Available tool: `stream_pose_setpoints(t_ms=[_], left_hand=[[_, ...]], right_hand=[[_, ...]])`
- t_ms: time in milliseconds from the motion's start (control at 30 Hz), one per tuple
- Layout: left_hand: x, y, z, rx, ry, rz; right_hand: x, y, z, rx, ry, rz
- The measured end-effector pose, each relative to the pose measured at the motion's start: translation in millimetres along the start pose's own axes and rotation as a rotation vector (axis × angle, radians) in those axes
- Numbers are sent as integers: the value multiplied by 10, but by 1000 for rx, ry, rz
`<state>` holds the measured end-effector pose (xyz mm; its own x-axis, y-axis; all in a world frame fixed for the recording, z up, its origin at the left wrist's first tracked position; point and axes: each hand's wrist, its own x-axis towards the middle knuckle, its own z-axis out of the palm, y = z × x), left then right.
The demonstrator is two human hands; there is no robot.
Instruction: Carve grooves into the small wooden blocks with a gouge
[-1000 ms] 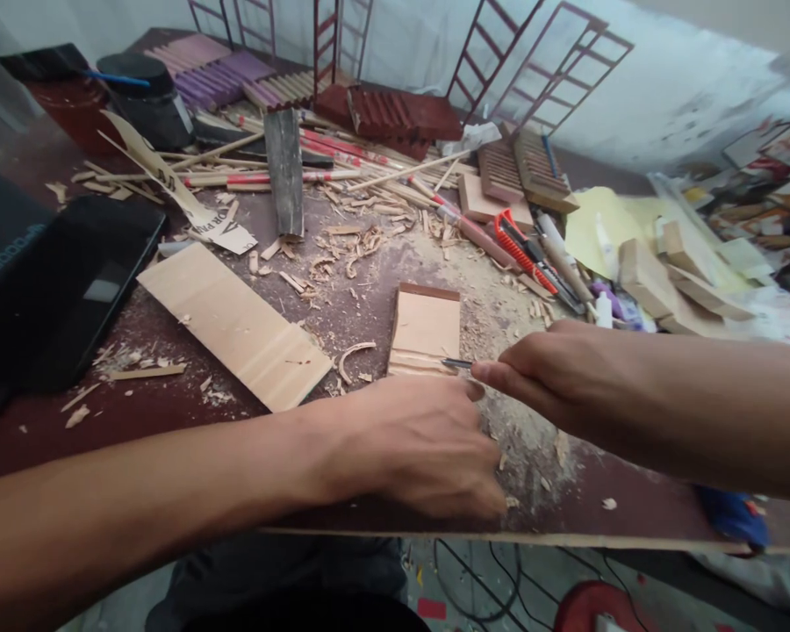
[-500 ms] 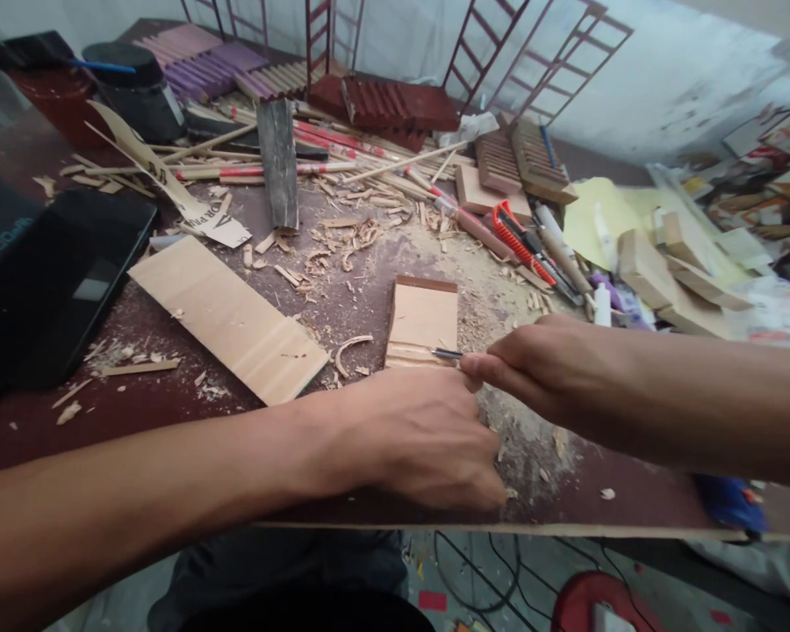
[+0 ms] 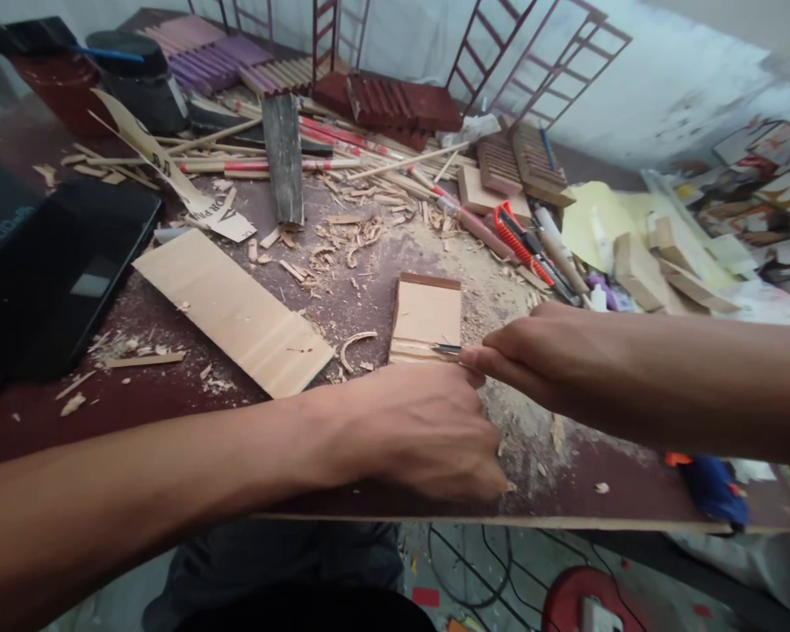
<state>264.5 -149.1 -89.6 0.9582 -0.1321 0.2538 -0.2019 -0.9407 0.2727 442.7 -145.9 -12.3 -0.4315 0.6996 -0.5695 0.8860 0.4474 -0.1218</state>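
Note:
A small pale wood block with a dark brown far edge lies on the worktable. Grooves run across its near part. My left hand is closed over the near end of the block, its fingers curled under and mostly hidden. From the right, my right hand grips a slim carving tool. Its narrow metal tip rests at the groove, and its handle is hidden in my fist. The two hands nearly touch at the block's right side.
Left of the block lies a longer pale board. Wood shavings and dust cover the tabletop. An orange utility knife lies to the right, sticks and ridged blocks behind. A black tablet-like device is at left, and a blue object near the front edge.
The view has shifted slightly. Both hands keep their hold, and the tool's tip stays at the groove with barely any movement.

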Motion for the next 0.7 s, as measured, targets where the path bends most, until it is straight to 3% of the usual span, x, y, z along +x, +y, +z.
stream_pose_setpoints(t_ms=[133, 233, 300, 367, 467, 533, 633, 700], left_hand=[[4, 7, -21, -6, -17, -12], [-1, 13, -34, 15, 17, 0], [-3, 13, -39, 33, 26, 12], [-3, 11, -38, 45, 24, 17], [-5, 4, -29, 45, 38, 16], [-7, -2, -23, 37, 48, 21], [0, -10, -21, 14, 3, 11], [10, -11, -20, -4, -36, -2]], right_hand=[[-29, -135, -175, 14, -43, 21], [-63, -201, -309, 195, -162, 104], [-89, -161, -289, 326, -250, 183], [-111, -99, -201, 365, -235, 222], [-131, -101, -98, 185, -49, 118], [-138, -204, -128, -37, -41, 67], [-139, -395, -281, -321, -129, 197], [-119, -445, -356, -249, 2, 178]])
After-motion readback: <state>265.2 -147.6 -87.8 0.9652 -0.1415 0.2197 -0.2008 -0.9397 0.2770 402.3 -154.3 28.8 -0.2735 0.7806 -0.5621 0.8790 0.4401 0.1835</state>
